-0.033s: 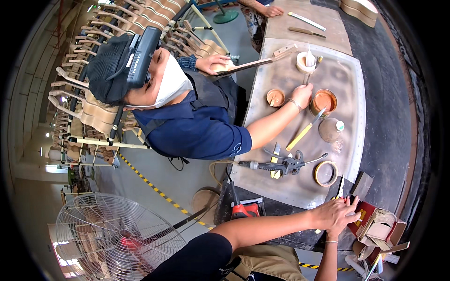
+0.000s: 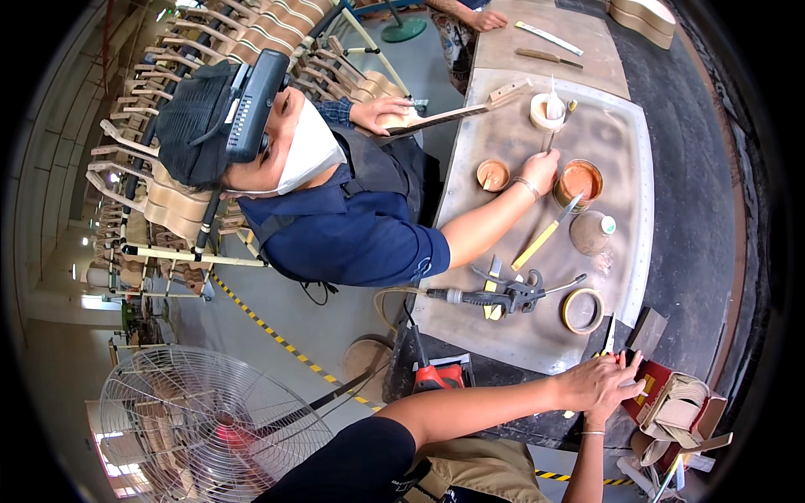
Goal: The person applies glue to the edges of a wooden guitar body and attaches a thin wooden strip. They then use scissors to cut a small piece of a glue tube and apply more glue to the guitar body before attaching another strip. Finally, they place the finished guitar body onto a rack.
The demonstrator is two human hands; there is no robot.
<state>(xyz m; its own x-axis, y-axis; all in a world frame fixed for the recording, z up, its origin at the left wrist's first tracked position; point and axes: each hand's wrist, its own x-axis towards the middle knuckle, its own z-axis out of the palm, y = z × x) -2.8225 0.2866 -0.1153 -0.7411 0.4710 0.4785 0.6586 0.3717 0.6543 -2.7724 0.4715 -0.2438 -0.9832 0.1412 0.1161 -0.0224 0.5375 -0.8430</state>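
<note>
My left hand (image 2: pixel 587 384) reaches across from the left and lies over my right hand (image 2: pixel 600 411) at the table's near right corner. The left fingers are stretched out and slightly apart, with nothing seen in them. Most of the right hand, its fingers included, is hidden beneath the left. Just beyond the hands lies a pair of scissors (image 2: pixel 610 335) with red and yellow at the handle. Beside it is a dark flat block (image 2: pixel 647 333). A red box (image 2: pixel 650 392) with stacked tan pieces stands close to the fingertips.
A masked co-worker (image 2: pixel 360 218) holds a guitar neck (image 2: pixel 461 111) and a thin tool. On the table are an air blow gun (image 2: pixel 520 293), a tape roll (image 2: pixel 583 311), a brown-filled can (image 2: pixel 579 183), a yellow-handled knife (image 2: pixel 537 243) and a bottle (image 2: pixel 590 233). A fan (image 2: pixel 220 427) stands left.
</note>
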